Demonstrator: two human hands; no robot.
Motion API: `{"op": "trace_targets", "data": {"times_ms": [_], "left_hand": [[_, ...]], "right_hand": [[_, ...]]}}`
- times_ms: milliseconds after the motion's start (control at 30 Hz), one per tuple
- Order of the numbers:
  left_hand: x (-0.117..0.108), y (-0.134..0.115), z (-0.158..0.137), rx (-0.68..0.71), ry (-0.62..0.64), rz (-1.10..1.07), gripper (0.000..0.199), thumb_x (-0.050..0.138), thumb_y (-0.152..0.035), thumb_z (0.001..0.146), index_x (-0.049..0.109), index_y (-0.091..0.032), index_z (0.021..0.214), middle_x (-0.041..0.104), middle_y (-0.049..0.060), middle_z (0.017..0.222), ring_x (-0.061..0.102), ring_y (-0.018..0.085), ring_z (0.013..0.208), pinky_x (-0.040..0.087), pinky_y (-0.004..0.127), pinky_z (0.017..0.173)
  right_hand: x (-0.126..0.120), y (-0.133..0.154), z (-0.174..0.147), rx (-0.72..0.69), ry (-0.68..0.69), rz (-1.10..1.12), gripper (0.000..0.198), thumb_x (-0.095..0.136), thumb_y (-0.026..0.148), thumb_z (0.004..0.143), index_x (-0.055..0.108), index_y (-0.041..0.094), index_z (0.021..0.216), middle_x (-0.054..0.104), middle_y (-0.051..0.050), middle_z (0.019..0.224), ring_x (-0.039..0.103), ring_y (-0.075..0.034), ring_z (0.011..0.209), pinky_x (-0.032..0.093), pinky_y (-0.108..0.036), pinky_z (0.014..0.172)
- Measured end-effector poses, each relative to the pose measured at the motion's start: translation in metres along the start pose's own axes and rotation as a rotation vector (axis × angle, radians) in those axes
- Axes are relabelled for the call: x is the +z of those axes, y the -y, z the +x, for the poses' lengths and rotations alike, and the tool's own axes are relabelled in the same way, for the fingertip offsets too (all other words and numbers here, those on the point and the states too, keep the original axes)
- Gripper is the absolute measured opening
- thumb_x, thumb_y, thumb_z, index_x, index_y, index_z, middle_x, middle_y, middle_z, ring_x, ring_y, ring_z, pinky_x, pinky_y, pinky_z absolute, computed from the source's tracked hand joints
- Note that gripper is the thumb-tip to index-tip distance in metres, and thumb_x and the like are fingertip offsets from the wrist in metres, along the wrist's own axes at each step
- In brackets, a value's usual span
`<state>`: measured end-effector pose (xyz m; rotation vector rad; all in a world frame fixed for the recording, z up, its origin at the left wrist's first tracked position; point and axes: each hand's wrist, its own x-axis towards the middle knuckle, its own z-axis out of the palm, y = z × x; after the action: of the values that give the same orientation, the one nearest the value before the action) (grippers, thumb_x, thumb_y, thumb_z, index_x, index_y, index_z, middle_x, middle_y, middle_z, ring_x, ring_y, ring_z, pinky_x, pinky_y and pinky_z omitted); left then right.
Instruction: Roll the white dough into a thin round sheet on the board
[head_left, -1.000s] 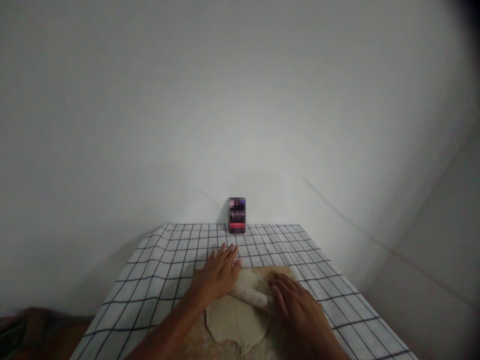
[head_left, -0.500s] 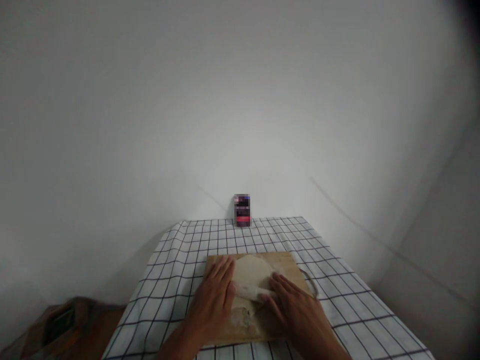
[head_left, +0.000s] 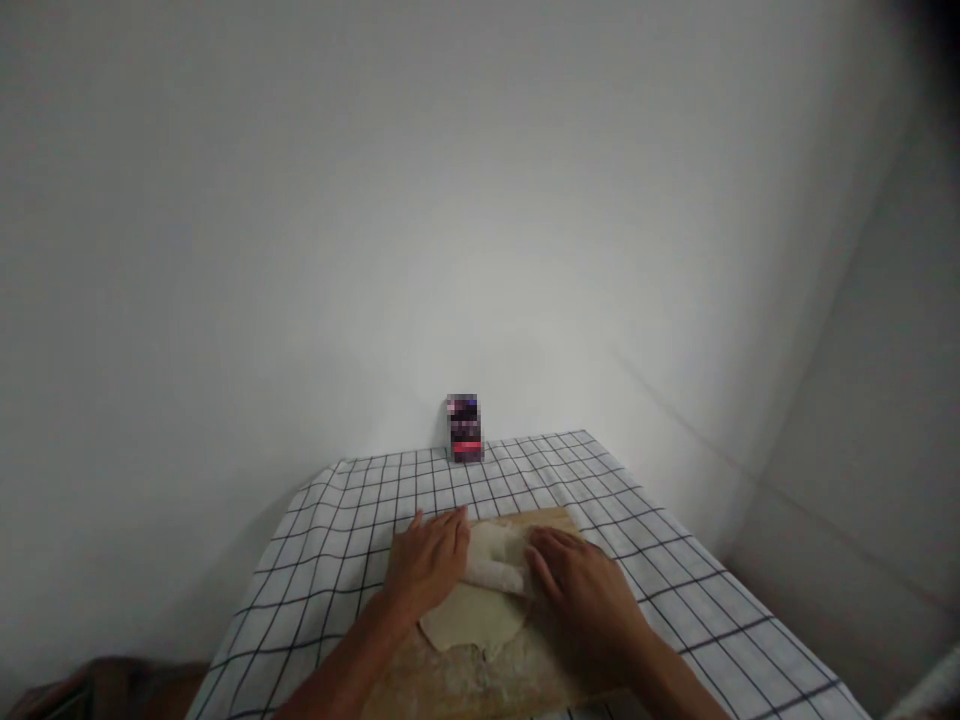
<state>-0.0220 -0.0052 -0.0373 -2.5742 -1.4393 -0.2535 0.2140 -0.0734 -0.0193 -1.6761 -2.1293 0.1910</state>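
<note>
A pale, floury rolling pin point(head_left: 495, 576) lies across a thin sheet of dough point(head_left: 472, 615) with an uneven edge. My left hand point(head_left: 431, 560) is closed over the pin's left end, palm down, and my right hand point(head_left: 577, 580) is curled over the other end. Both pin ends are hidden under my hands. The dough shows on the near and far sides of the pin. Beneath it is a wooden board point(head_left: 442, 685), dusted with flour.
A black-and-white checked cloth point(head_left: 300, 580) covers the table. A small dark upright object point(head_left: 465, 428), blurred by pixels, stands at the far edge against the white wall point(head_left: 480, 250). Something brown point(head_left: 112, 690) is low at the left.
Both hands have moved the rolling pin away from me over the dough, so more dough shows on the near side. The view has shifted slightly to the right.
</note>
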Motion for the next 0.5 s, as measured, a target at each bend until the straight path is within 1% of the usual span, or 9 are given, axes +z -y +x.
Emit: {"op": "trace_targets", "data": {"times_ms": [67,133,200,267,367,400,433,500], "left_hand": [[-0.002,0.002,0.026,0.006,0.077,0.019,0.043,0.027,-0.020,0.105,0.066,-0.018,0.124,0.071,0.015,0.128,0.066,0.028,0.118,0.054,0.049,0.099],[-0.002,0.005,0.047,0.038,0.140,0.025,0.038,0.033,-0.018,0.102,0.068,-0.018,0.115,0.074,0.015,0.117,0.069,0.028,0.109,0.056,0.045,0.090],[-0.001,0.008,0.065,0.068,0.192,0.028,0.033,0.039,-0.019,0.100,0.069,-0.017,0.113,0.075,0.015,0.109,0.071,0.028,0.102,0.057,0.043,0.085],[0.001,0.010,0.079,0.080,0.221,0.027,0.031,0.041,-0.020,0.098,0.069,-0.017,0.112,0.075,0.015,0.104,0.072,0.029,0.097,0.057,0.043,0.081],[0.002,0.012,0.092,0.075,0.231,0.014,0.031,0.040,-0.021,0.098,0.070,-0.017,0.107,0.075,0.015,0.099,0.073,0.027,0.091,0.057,0.041,0.078],[0.002,0.012,0.093,0.071,0.228,0.005,0.031,0.040,-0.021,0.098,0.070,-0.017,0.105,0.075,0.014,0.098,0.073,0.026,0.090,0.057,0.040,0.077],[0.003,0.012,0.092,0.064,0.222,-0.003,0.029,0.041,-0.021,0.098,0.070,-0.017,0.104,0.075,0.014,0.097,0.073,0.026,0.089,0.057,0.039,0.077],[0.003,0.010,0.086,0.039,0.204,-0.018,0.026,0.044,-0.022,0.097,0.070,-0.018,0.103,0.076,0.013,0.098,0.072,0.026,0.091,0.057,0.039,0.078]], "right_hand": [[-0.003,-0.006,0.016,0.020,0.017,-0.016,0.039,0.035,0.033,0.107,0.072,0.023,0.113,0.074,-0.009,0.121,0.069,-0.022,0.114,0.053,-0.033,0.097],[-0.002,-0.013,0.029,0.046,0.049,-0.043,0.039,0.034,0.032,0.106,0.072,0.022,0.111,0.074,-0.010,0.120,0.070,-0.022,0.112,0.054,-0.032,0.093],[0.000,-0.021,0.041,0.085,0.080,-0.073,0.039,0.034,0.032,0.106,0.071,0.021,0.110,0.072,-0.011,0.125,0.069,-0.024,0.114,0.054,-0.033,0.091],[0.004,-0.029,0.051,0.121,0.104,-0.088,0.039,0.033,0.032,0.106,0.070,0.020,0.109,0.072,-0.013,0.124,0.069,-0.025,0.114,0.053,-0.034,0.091],[0.008,-0.039,0.061,0.115,0.148,-0.100,0.039,0.031,0.030,0.106,0.069,0.020,0.107,0.075,-0.011,0.112,0.072,-0.024,0.105,0.053,-0.034,0.088],[0.009,-0.041,0.062,0.106,0.148,-0.102,0.040,0.031,0.030,0.106,0.069,0.021,0.107,0.075,-0.011,0.111,0.072,-0.023,0.104,0.053,-0.034,0.088],[0.012,-0.043,0.063,0.096,0.138,-0.100,0.040,0.031,0.029,0.106,0.070,0.021,0.109,0.075,-0.011,0.113,0.072,-0.023,0.106,0.053,-0.034,0.090],[0.017,-0.046,0.059,0.087,0.087,-0.089,0.040,0.032,0.030,0.105,0.069,0.022,0.116,0.072,-0.012,0.125,0.068,-0.023,0.116,0.053,-0.036,0.096]]}}
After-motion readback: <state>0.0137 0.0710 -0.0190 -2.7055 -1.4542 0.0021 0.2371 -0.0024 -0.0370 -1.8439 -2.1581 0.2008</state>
